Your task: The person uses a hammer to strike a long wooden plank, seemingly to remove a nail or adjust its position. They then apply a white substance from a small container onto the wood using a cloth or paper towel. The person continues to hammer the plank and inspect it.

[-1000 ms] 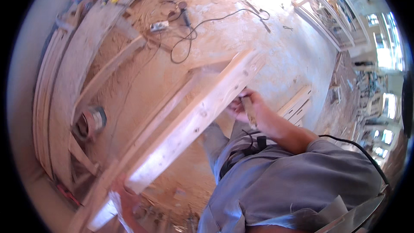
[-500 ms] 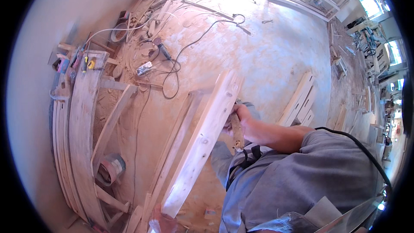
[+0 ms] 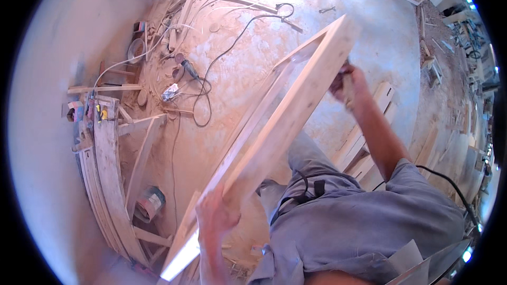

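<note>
A long wooden frame (image 3: pixel 301 103) with pale rails slants across the middle, its upper end raised toward the far right. My left hand (image 3: pixel 216 212) is wrapped around its lower part, fingers partly hidden by the wood. Close beside the frame's upper end, my right hand (image 3: pixel 349 85) is closed around a short, worn wooden stick (image 3: pixel 348 91). Motion blurs that hand, and the stick's far end is hidden, so I cannot tell whether it is a tool handle.
Curved wooden pieces (image 3: pixel 113 163) lean by the left wall, near a bucket (image 3: pixel 150 203). A corded angle grinder (image 3: pixel 188 67) lies on the dusty floor with its black cable (image 3: pixel 210 66). Slotted boards (image 3: pixel 364 132) lie to the right.
The wooden frame has swung up and to the right at its far end. My right hand moved up with the stick; my left hand came further into view, gripping higher up the rail.
</note>
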A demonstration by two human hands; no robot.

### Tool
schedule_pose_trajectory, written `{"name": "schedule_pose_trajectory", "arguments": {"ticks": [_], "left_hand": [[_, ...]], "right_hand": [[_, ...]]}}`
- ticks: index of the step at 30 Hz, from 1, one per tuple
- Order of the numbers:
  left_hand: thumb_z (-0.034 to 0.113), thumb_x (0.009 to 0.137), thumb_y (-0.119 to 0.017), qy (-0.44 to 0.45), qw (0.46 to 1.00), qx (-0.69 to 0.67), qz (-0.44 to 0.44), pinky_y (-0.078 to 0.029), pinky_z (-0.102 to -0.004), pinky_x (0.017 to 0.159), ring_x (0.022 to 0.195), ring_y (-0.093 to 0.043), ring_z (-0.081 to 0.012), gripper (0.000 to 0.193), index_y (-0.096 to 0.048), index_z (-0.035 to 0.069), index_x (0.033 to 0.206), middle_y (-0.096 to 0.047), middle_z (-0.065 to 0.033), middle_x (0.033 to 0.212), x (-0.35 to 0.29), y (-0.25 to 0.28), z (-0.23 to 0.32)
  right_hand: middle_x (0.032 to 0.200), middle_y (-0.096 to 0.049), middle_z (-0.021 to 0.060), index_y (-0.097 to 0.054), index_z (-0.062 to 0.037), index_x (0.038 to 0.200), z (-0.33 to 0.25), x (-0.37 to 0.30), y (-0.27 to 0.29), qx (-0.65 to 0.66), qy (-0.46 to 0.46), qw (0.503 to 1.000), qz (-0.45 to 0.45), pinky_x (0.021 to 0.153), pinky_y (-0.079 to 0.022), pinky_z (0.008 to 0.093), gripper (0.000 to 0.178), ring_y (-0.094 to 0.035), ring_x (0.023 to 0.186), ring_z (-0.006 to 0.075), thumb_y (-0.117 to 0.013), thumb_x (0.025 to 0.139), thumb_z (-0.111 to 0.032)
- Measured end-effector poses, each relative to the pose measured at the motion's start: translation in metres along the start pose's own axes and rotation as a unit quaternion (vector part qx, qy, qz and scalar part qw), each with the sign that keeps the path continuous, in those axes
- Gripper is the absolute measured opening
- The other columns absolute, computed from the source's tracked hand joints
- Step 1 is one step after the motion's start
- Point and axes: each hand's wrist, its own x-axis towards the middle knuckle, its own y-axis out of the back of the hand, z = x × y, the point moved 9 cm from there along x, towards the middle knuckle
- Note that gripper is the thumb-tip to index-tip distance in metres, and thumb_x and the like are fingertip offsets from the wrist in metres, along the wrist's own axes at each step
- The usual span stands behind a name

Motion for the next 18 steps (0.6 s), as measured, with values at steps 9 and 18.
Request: {"name": "schedule_pose_trajectory", "arguments": {"ticks": [9, 18], "left_hand": [[0.018, 0.064, -0.066, -0.158, 0.983, 0.030, 0.086, -0.055, -0.0463, 0.075, 0.081, -0.070, -0.0384, 0.042, -0.064, 0.008, 0.105, -0.070, -0.0197, 0.081, 0.204, 0.090, 0.235], [0.050, 0.087, -0.065, -0.154, 0.954, 0.010, 0.258, -0.044, -0.0441, 0.098, 0.115, -0.059, -0.0319, 0.059, -0.060, 0.005, 0.125, -0.065, -0.0170, 0.121, 0.186, 0.116, 0.206]], "right_hand": [[0.131, -0.059, 0.0269, -0.050, 0.0143, 0.131, -0.278, 0.079, 0.080, -0.067, 0.058, 0.951, -0.296, 0.104, -0.051, 0.0419, 0.045, -0.061, 0.120, 0.0347, -0.048, 0.088, 0.001], [0.107, -0.069, 0.0158, -0.059, 0.0007, 0.114, -0.267, -0.003, -0.090, -0.355, 0.265, 0.863, -0.240, 0.092, -0.055, 0.0335, 0.028, -0.069, 0.100, 0.0234, -0.062, 0.087, -0.006]]}}
